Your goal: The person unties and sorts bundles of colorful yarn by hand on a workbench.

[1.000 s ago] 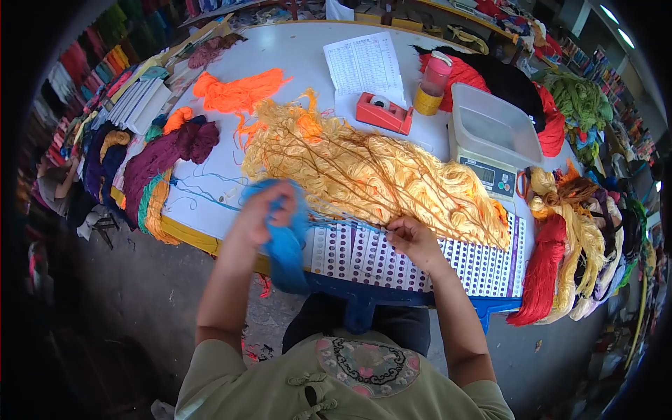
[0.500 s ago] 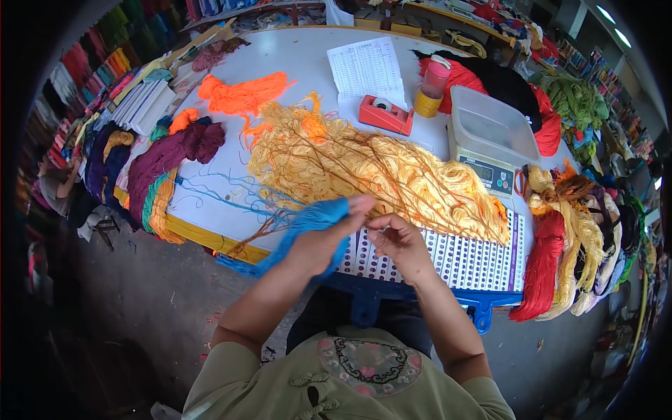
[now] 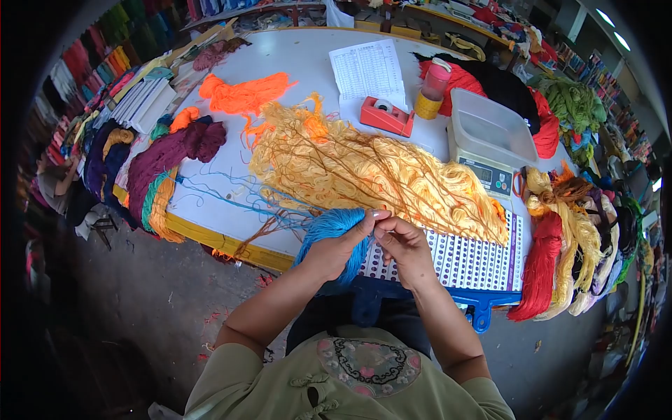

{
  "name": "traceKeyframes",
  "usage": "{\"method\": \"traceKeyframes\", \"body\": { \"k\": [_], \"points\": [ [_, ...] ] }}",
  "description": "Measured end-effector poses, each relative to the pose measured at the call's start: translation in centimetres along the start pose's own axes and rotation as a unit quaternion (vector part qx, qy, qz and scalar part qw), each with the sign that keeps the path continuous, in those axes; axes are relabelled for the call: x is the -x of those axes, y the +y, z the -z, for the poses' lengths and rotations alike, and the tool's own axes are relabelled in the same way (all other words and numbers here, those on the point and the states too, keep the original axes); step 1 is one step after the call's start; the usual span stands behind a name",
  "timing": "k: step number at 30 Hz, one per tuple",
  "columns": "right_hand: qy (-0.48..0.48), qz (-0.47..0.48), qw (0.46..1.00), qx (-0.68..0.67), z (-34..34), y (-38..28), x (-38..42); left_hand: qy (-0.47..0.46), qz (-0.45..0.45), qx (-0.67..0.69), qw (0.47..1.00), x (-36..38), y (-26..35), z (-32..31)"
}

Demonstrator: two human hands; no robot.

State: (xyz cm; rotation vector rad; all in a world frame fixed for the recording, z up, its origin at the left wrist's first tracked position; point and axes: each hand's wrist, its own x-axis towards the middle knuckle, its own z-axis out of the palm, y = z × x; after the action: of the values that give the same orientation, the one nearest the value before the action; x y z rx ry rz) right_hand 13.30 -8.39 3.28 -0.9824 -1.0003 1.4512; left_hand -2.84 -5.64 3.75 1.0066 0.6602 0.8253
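A bundle of blue yarn [image 3: 327, 234] hangs in my left hand [image 3: 334, 253], whose fingers are wrapped round it at the table's front edge. My right hand [image 3: 406, 250] is just beside it, thumb and forefinger pinched close to my left fingertips; what it pinches is too small to make out. Loose blue strands trail left over the table [image 3: 210, 222]. Behind both hands lies a large heap of pale yellow yarn [image 3: 350, 164] with brown strands across it. Under and right of my right hand is a white card with rows of dark holes [image 3: 476, 264].
Orange yarn [image 3: 245, 94], a red tape dispenser [image 3: 386, 117], a printed sheet [image 3: 367, 70], a pink bottle [image 3: 432, 87] and a scale [image 3: 488, 175] with a plastic tub [image 3: 493, 126] stand farther back. Coloured skeins hang at left [image 3: 164, 157] and right [image 3: 542, 266]. A person [image 3: 59, 183] sits far left.
The blue yarn has swung from the left into a compact bundle under my left hand. Both hands have moved slightly right and down, still close together.
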Motion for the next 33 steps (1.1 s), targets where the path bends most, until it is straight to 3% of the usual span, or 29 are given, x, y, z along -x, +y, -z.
{"method": "traceKeyframes", "body": {
  "k": [3, 6, 12, 15, 21, 24, 27, 30, 33],
  "points": [
    [0.016, -0.006, 1.0, -0.018, 0.2, 0.0, 0.1, 0.023, -0.058, 0.005, 0.998, 0.0, -0.6, 0.1],
    [0.014, -0.01, 1.0, -0.018, 0.7, 0.2, 0.1, 0.044, -0.057, 0.028, 0.997, 0.0, -0.5, -0.1],
    [0.04, 0.005, 0.999, 0.009, 0.1, 0.1, 0.1, 0.069, -0.123, -0.14, 0.98, -0.4, -1.5, 0.7],
    [0.044, 0.002, 0.999, 0.003, 0.3, 0.3, 0.0, 0.075, -0.074, -0.112, 0.988, -0.2, -0.8, 0.3],
    [0.047, -0.016, 0.998, -0.039, 0.1, -0.2, 0.1, 0.063, -0.071, -0.042, 0.995, -0.5, -1.7, 0.7],
    [0.05, -0.018, 0.997, -0.056, 0.3, -0.1, 0.1, 0.067, -0.052, -0.049, 0.995, -0.4, -1.7, 0.6],
    [0.051, -0.042, 0.993, -0.096, 0.6, -0.1, 0.0, 0.058, -0.071, -0.178, 0.98, -0.2, -1.2, 0.9],
    [0.025, -0.048, 0.988, -0.148, 1.1, -0.4, 0.1, 0.06, -0.082, -0.072, 0.992, -0.3, -1.5, 0.3],
    [0.129, 0.061, 0.979, -0.144, 0.7, -0.3, 0.2, 0.065, -0.053, 0.109, 0.99, 0.1, 0.7, -0.7]
  ]
}}
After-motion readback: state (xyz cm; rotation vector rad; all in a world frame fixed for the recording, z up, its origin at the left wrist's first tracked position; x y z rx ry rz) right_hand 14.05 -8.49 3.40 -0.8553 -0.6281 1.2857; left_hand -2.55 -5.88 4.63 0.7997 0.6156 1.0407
